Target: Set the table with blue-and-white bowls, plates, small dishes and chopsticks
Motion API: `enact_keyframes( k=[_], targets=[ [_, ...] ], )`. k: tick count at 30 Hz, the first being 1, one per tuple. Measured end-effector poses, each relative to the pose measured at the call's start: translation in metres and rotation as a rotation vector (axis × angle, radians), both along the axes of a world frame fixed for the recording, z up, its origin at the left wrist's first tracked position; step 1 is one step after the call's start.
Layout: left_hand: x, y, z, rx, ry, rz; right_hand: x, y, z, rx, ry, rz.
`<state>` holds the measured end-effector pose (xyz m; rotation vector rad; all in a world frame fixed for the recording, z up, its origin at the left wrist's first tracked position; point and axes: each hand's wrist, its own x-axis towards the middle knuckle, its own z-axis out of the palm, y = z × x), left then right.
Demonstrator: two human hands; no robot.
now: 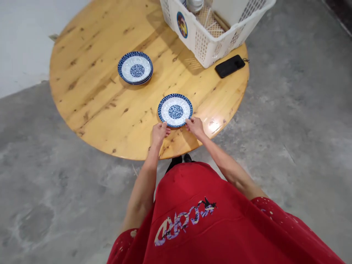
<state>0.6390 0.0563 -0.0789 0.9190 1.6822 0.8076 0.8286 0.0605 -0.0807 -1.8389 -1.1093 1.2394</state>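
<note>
A round plate (175, 111) with a blue patterned rim and a blue centre is at the near part of the wooden table, face up. My left hand (161, 132) pinches its near left rim, thumb on top. At the near right rim, my right hand (195, 126) grips the same plate between thumb and fingers. Whether the plate's underside touches the table cannot be made out. Farther off to the left sits a small stack of matching plates (136, 69), apart from both hands.
The round wooden table (96, 110) has its curved edge just in front of my body. A white plastic basket (203, 46) holding white dishes stands at the back right. Beside it, a black phone (230, 66) lies near the right edge. Grey concrete floor (297, 146) surrounds the table.
</note>
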Motion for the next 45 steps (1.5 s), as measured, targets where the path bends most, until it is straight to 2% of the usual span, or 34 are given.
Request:
enact_keyframes(
  k=[5, 14, 24, 31, 35, 40, 45],
  targets=[
    [0.004, 0.004, 0.006, -0.010, 0.003, 0.023, -0.008, 0.001, -0.002, -0.011, -0.041, -0.008],
    [0.004, 0.003, 0.011, -0.009, 0.008, 0.015, -0.007, 0.000, 0.008, -0.030, -0.058, -0.010],
    [0.001, -0.002, 0.011, -0.022, -0.025, -0.037, 0.001, -0.001, -0.003, 0.000, -0.069, 0.032],
    [-0.025, -0.017, 0.018, 0.001, -0.024, 0.107, 0.020, -0.023, 0.002, -0.038, 0.059, -0.133],
    [-0.036, -0.025, 0.021, 0.036, -0.019, 0.159, 0.016, -0.024, 0.005, -0.030, 0.105, -0.180],
    [-0.058, -0.056, 0.018, 0.026, -0.008, 0.226, 0.003, -0.031, 0.009, -0.020, 0.179, -0.138],
    [-0.099, -0.119, -0.002, -0.004, 0.008, 0.393, 0.006, -0.051, 0.007, -0.040, 0.178, -0.135]
  ],
)
